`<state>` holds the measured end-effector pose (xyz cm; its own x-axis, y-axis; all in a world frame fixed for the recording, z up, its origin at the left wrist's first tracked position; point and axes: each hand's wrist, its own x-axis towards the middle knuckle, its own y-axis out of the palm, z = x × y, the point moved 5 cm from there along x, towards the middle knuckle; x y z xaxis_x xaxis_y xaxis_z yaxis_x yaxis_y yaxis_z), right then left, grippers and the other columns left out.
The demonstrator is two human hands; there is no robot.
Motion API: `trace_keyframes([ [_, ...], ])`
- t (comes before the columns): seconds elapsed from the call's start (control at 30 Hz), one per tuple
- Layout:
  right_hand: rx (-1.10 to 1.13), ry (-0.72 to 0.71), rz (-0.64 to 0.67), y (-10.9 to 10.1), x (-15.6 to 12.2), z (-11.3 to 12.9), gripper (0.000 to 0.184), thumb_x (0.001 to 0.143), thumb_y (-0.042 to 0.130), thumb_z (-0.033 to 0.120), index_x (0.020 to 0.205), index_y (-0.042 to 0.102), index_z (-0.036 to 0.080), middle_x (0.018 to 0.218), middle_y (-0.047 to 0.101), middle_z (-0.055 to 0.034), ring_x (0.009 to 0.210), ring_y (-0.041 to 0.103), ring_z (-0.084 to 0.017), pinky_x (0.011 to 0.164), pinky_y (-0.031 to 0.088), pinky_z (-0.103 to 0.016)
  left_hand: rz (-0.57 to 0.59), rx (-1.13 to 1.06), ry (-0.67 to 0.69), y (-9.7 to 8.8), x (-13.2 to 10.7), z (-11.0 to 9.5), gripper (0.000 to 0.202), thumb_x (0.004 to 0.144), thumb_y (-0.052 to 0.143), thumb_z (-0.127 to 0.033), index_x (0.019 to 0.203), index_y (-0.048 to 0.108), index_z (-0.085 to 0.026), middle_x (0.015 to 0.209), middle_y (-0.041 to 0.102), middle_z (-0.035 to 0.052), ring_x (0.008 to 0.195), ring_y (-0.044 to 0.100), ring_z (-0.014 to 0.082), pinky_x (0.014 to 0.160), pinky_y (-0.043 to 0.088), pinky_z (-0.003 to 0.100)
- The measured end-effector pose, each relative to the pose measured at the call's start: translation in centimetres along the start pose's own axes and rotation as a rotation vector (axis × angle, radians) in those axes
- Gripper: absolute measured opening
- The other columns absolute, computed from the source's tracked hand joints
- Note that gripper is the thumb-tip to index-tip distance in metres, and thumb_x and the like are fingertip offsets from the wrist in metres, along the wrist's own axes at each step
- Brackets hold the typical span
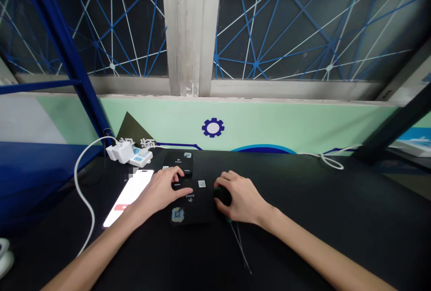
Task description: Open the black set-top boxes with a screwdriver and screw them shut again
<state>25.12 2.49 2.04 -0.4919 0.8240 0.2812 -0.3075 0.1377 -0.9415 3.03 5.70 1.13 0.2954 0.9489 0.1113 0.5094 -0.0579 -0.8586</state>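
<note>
My left hand [164,187] lies at the near edge of a small black case [180,161] and the left side of a larger flat black case [191,205]. Its thumb is stretched out over the larger case and its fingers are slightly bent, apart from the thumb. My right hand [240,196] is closed around the dark handle of a screwdriver [223,196] with green parts, just right of the larger case. From under the hand a thin metal shaft points toward me. A second thin line beside it may be another shaft or a reflection.
A phone [129,196] with a bright screen lies left of my left hand. Behind it are a white plug adapter [120,152] and a power strip [140,157], with a white cable [79,183] looping toward me. Another cable [332,161] lies at the back right. A wall [269,125] bounds the black table.
</note>
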Motion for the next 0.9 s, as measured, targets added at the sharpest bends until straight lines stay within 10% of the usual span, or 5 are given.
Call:
trace_keyframes([
  [0.9, -0.019, 0.164, 0.055, 0.1, 0.1, -0.6, 0.009, 0.073, 0.058, 0.021, 0.077, 0.050, 0.020, 0.078, 0.060, -0.0026, 0.071, 0.053, -0.018, 0.060, 0.024, -0.027, 0.301, -0.115, -0.163, 0.2, -1.0, 0.3, 0.059, 0.077, 0.062, -0.069, 0.116, 0.053, -0.025, 0.057, 0.057, -0.0081, 0.046, 0.057, 0.0160, 0.046, 0.034, 0.024],
])
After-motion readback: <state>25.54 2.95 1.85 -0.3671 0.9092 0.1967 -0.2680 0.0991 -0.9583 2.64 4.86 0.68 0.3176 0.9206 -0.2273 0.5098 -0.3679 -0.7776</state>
